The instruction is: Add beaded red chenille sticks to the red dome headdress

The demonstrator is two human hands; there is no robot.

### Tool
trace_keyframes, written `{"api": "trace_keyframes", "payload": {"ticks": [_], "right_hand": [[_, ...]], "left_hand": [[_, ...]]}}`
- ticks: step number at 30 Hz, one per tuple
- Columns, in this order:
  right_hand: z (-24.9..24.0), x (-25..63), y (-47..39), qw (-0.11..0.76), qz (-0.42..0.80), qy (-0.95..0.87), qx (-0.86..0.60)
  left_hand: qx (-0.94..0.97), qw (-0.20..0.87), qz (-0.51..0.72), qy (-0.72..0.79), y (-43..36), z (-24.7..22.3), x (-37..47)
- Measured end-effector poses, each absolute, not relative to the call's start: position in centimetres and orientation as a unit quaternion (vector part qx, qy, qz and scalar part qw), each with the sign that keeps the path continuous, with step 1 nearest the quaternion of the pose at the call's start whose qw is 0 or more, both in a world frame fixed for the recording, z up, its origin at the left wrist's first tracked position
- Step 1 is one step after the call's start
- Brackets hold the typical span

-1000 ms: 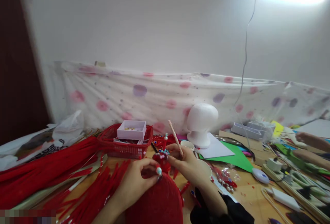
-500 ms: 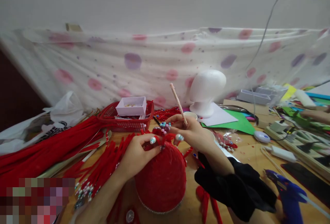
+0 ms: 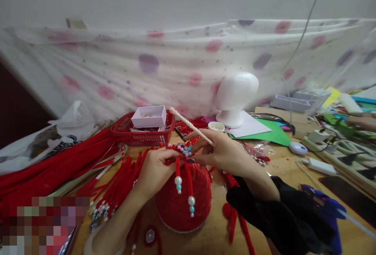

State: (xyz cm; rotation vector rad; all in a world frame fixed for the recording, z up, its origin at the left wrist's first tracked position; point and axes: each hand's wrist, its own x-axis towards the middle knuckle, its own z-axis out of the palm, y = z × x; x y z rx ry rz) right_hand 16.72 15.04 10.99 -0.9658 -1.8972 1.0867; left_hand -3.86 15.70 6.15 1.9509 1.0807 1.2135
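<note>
A red dome-shaped cap point(image 3: 185, 204) with a pearl-trimmed lower edge stands on the table in front of me. At its top is a red beaded ornament point(image 3: 185, 151) with pink and turquoise beads; two red strands ending in pearl and turquoise beads hang down the cap's front. My left hand point(image 3: 155, 172) is closed, pinching the ornament's left side. My right hand point(image 3: 226, 151) is closed too, with a pale thin stick point(image 3: 190, 125) tucked in it slanting up to the left, while its fingertips touch the ornament's right side. The ornament's underside is hidden.
Red bead-tipped strips point(image 3: 117, 180) lie left, near a red basket point(image 3: 138, 139) holding a white box point(image 3: 149, 116). A white foam head point(image 3: 236, 96) and bead cup point(image 3: 216, 126) stand behind. A blue glue gun point(image 3: 326, 208) and power strip point(image 3: 346, 157) are right.
The two bead-tipped strands have swung from pointing toward me to hanging down the cap's front. The stick has tilted further left, and my right hand has turned slightly.
</note>
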Motion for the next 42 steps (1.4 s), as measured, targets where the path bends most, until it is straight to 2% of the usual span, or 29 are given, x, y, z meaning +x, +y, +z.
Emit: {"api": "trace_keyframes", "payload": {"ticks": [5,9,14,25,31,37,42], "right_hand": [[12.0,16.2,14.4,0.342,0.302,-0.787,-0.415],[12.1,15.7,14.1,0.358,0.231,-0.801,-0.42],[11.7,15.3,14.1,0.395,0.23,-0.785,-0.418],[11.3,14.6,14.0,0.405,0.224,-0.801,-0.379],[10.9,14.5,14.1,0.395,0.206,-0.816,-0.369],[10.7,14.2,14.1,0.388,0.185,-0.818,-0.382],[11.4,14.9,13.7,0.401,0.238,-0.804,-0.368]], "left_hand": [[0.741,0.275,0.448,0.417,15.7,6.4,-3.6],[0.742,0.258,0.444,0.431,15.7,6.2,-3.5],[0.747,0.234,0.444,0.436,15.7,6.1,-3.5],[0.753,0.252,0.422,0.438,15.4,7.2,-3.2],[0.733,0.341,0.413,0.419,16.0,7.1,-3.6],[0.726,0.386,0.406,0.4,15.9,8.0,-3.5],[0.739,0.371,0.369,0.425,15.5,8.7,-4.3]]}}
